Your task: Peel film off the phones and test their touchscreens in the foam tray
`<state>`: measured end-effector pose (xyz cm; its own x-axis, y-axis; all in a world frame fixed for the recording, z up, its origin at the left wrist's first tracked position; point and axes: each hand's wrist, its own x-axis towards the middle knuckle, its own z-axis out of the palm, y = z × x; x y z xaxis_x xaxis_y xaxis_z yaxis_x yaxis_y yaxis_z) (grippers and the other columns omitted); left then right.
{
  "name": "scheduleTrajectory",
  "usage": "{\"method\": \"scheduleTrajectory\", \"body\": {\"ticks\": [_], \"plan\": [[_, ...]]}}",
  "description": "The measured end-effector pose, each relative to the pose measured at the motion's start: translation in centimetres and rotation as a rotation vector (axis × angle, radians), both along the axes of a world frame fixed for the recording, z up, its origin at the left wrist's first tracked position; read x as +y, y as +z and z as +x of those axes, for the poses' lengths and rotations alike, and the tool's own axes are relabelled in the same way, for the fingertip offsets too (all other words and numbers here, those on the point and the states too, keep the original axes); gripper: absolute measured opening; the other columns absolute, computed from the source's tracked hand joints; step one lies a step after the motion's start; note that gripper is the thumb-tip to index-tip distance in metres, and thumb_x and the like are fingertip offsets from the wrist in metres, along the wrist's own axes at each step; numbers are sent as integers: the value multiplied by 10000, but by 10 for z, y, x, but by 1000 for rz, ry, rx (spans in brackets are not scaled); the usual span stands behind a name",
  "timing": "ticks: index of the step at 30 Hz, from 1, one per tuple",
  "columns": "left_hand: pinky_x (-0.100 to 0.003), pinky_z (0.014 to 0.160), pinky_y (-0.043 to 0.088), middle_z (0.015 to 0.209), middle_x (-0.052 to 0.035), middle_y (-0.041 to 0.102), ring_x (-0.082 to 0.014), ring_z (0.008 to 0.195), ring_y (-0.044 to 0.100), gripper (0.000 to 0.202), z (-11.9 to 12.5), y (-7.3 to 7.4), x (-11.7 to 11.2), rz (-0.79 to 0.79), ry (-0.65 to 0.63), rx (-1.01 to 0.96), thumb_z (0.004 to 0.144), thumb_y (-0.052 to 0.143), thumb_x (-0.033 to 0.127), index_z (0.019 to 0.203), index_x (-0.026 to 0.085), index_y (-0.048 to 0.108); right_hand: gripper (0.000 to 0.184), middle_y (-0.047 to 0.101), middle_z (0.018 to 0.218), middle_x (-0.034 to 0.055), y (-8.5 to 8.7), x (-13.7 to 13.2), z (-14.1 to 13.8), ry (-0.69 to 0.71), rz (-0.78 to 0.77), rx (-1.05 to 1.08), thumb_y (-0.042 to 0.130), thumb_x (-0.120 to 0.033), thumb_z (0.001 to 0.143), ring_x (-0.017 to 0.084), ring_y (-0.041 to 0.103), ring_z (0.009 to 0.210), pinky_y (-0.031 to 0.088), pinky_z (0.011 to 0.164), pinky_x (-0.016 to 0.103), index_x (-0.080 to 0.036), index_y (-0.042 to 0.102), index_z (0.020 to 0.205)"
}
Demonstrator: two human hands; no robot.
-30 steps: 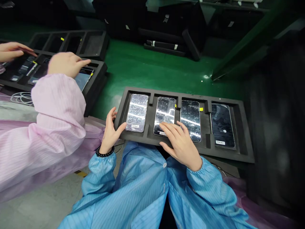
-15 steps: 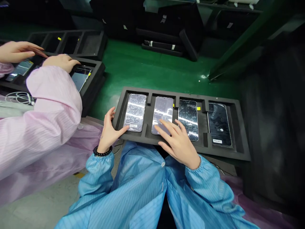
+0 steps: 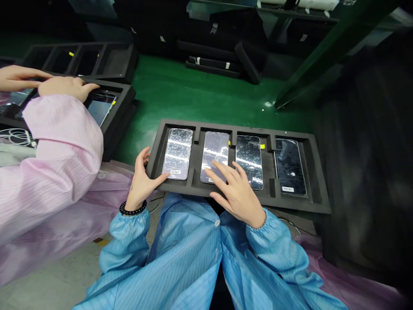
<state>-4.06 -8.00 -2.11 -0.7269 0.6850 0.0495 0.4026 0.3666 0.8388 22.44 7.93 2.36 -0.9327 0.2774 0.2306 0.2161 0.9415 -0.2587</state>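
A dark foam tray (image 3: pixel 203 192) with several phone-sized compartments lies before me. My left hand (image 3: pixel 142 183) is closed around its left corner, fingers along the outer side and thumb over the rim, its tip at the bottom of the leftmost phone (image 3: pixel 177 150). That phone has a film over its screen and a white label. My right hand (image 3: pixel 237 189) is open, fingers spread over the lower part of the second phone (image 3: pixel 215 148); the palm is above the tray's front rim. Right of it lie a dark speckled phone (image 3: pixel 249 157) and another dark phone (image 3: pixel 290 165) with a white label.
To my left, a co-worker's hands (image 3: pixel 63 88) work over another foam tray (image 3: pixel 124 97) with phones. A white cable (image 3: pixel 16 137) lies near that sleeve. A further tray (image 3: pixel 129 64) stands behind on the green surface (image 3: pixel 180 97). A green post (image 3: pixel 309 71) rises at the right.
The whole view has shifted slightly, so the tray and my hands appear a little further left. My hands keep their places on it. The co-worker's hands have moved slightly.
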Motion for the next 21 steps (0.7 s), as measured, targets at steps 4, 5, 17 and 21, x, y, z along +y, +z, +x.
{"method": "scheduleTrajectory", "body": {"ticks": [4,5,17,21], "plan": [[-508,1164,351,1408,-139,471,-332,1339,444,1046,0,0,1,-5,4,0,608,851,633,1470,243,405,449,491,1521,132,1,-1,-1,-11,0,-30,411,-415,1036,273,498,1340,298,1184,570,-213,512,1424],[-509,1170,344,1408,-141,475,-329,1341,444,1007,0,0,1,3,10,-13,647,823,647,1468,238,407,492,500,1510,139,1,-1,-1,-22,-14,-15,412,-425,1033,271,504,1328,305,1182,565,-200,459,1468],[-507,1171,342,1424,-139,463,-340,1368,418,1052,-1,0,0,-23,-7,15,588,870,614,1462,246,415,413,524,1488,134,1,0,-1,6,18,-24,432,-405,1031,275,515,1314,318,1170,559,-214,559,1374],[-511,1184,320,1440,-150,455,-327,1356,429,956,-1,0,1,13,15,-49,702,760,687,1464,226,411,510,540,1466,137,1,-1,-1,-18,-14,14,429,-423,1029,264,524,1296,328,1169,533,-182,437,1479]]}}
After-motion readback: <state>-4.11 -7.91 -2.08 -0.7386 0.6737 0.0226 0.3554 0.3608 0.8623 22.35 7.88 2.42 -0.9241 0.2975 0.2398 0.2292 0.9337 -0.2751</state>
